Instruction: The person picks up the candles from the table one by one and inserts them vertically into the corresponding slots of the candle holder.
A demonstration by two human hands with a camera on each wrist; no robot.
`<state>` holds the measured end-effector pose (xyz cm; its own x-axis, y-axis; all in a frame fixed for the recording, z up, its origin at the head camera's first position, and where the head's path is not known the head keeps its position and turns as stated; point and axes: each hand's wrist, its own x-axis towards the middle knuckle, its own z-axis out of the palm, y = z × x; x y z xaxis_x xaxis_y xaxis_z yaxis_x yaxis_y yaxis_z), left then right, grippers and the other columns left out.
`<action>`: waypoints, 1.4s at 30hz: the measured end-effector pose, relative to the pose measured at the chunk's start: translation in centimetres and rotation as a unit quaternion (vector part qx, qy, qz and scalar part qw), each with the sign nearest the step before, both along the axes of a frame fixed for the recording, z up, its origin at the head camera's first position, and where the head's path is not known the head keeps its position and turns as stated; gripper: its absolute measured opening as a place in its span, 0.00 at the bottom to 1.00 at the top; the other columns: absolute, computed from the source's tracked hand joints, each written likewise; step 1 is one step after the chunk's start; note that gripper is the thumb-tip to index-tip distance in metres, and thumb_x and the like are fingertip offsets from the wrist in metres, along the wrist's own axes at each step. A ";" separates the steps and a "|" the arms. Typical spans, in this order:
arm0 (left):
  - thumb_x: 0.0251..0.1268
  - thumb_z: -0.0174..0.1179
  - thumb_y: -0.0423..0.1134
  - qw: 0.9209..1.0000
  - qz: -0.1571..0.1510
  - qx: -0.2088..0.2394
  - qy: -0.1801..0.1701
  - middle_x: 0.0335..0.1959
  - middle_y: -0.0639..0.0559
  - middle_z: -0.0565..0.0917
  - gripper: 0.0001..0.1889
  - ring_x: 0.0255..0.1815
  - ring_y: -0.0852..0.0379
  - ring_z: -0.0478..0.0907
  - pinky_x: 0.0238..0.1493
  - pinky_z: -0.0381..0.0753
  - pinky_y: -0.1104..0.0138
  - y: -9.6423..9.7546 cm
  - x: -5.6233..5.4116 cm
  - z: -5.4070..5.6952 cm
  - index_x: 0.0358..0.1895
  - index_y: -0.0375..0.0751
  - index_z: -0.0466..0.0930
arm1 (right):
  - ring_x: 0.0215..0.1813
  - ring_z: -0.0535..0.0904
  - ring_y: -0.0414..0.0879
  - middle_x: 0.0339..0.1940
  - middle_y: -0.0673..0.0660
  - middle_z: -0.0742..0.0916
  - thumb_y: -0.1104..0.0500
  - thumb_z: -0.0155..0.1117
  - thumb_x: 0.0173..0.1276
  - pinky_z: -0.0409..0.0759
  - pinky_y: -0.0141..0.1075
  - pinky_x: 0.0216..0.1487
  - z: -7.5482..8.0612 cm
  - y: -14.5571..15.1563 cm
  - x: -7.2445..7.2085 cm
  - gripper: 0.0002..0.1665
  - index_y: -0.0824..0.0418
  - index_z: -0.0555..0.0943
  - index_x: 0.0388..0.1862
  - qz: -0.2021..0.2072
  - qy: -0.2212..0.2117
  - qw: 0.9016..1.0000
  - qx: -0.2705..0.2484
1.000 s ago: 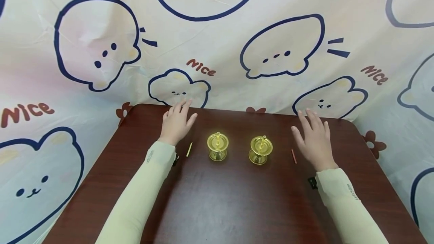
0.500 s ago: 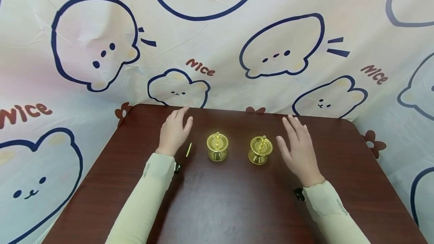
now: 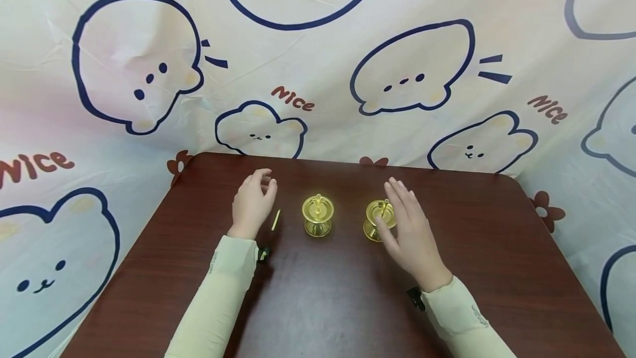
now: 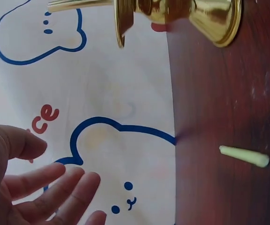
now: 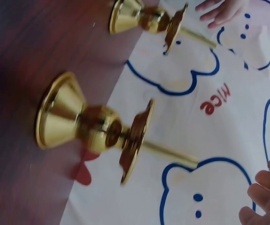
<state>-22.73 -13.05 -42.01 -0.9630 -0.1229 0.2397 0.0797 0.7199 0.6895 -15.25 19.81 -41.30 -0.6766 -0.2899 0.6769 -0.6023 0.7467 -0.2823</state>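
We saw a pale cloth backdrop (image 3: 328, 65) printed with blue-outlined bears and red "Nice" lettering rising behind a dark reddish-brown wooden table (image 3: 318, 308). Over the tabletop reached two arms in pale cream-green sleeves (image 3: 211, 297). We found the right hand (image 3: 409, 239) with its fingers nearly straight and thumb spread wide, holding nothing we could see; from the head it partly hid one stand, though the right wrist view showed its fingertips apart from the metal. The left hand (image 3: 250, 209) had loosely bent fingers, its thumb apart from them, and nothing in its grasp. Between the hands we saw two shiny gold-coloured metal stands, the left one (image 3: 318, 211) and the right one (image 3: 376, 212), both upright on the table, each with a flared foot, round dish and thin upright stem. Smallest, a thin pale yellow-green stick (image 3: 275, 220) lay on the wood between the left hand and the left stand.
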 end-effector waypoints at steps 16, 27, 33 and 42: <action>0.78 0.51 0.48 0.988 -0.028 0.058 -0.143 0.55 0.38 0.84 0.22 0.51 0.41 0.82 0.50 0.81 0.48 -1.2 0.4 -1.7 0.65 0.39 0.76 | 0.77 0.64 0.60 0.76 0.66 0.70 0.53 0.64 0.71 0.67 0.55 0.73 -1.6 -4.3 0.2 0.40 0.70 0.65 0.76 0.031 -0.048 0.997 0.057; 0.77 0.54 0.48 0.978 -0.048 0.026 -0.204 0.57 0.37 0.82 0.21 0.54 0.41 0.80 0.53 0.80 0.47 -1.5 0.0 -2.8 0.60 0.34 0.79 | 0.78 0.62 0.61 0.77 0.66 0.69 0.47 0.62 0.74 0.62 0.53 0.76 -2.4 -6.1 -0.1 0.42 0.70 0.63 0.77 0.037 -0.132 0.985 0.103; 0.76 0.56 0.47 0.972 -0.050 -0.024 -0.230 0.47 0.40 0.85 0.19 0.39 0.46 0.81 0.42 0.80 0.52 -1.5 -0.3 -2.9 0.54 0.33 0.82 | 0.80 0.59 0.60 0.78 0.66 0.67 0.44 0.60 0.76 0.59 0.52 0.78 -3.0 -6.7 -0.5 0.43 0.70 0.62 0.77 0.031 -0.156 0.979 0.130; 0.72 0.62 0.46 0.967 -0.056 -0.068 -0.239 0.25 0.49 0.80 0.13 0.26 0.52 0.76 0.29 0.74 0.61 -1.0 -0.5 -3.0 0.35 0.39 0.82 | 0.80 0.57 0.60 0.79 0.66 0.65 0.41 0.56 0.77 0.56 0.51 0.79 -3.5 -7.2 -0.7 0.43 0.70 0.62 0.77 0.030 -0.179 0.971 0.157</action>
<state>-23.28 -14.02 -44.98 -0.9732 -0.0100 -0.2296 -0.1421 0.8113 0.5671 -15.94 12.57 -44.82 -0.8280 -0.4897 0.2733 -0.5523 0.7963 -0.2465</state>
